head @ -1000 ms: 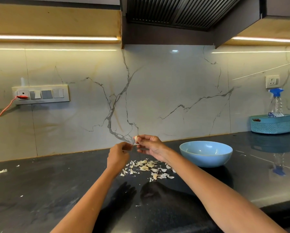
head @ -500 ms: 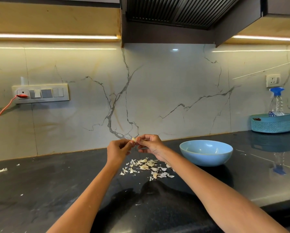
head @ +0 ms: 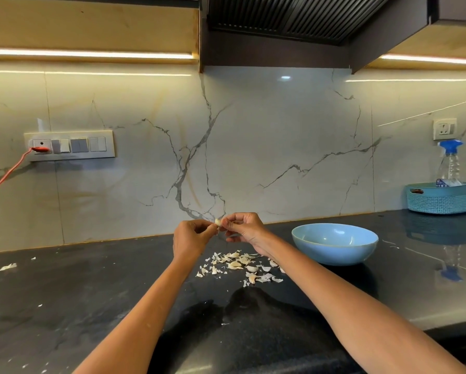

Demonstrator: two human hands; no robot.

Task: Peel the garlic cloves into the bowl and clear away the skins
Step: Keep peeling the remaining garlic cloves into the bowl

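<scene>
Black countertop [head: 91, 292]: above its back edge, left hand [head: 190, 236] and right hand [head: 244, 228] both pinch one garlic clove [head: 218, 222]; fingers mostly hide it, so its long axis is unclear.

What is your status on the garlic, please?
Both hands pinching one garlic clove above the counter. Skins piled below. Bowl right, path unobstructed.

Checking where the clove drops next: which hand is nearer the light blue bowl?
Right hand; it is just left of the light blue bowl. Left hand lies farther left.
</scene>
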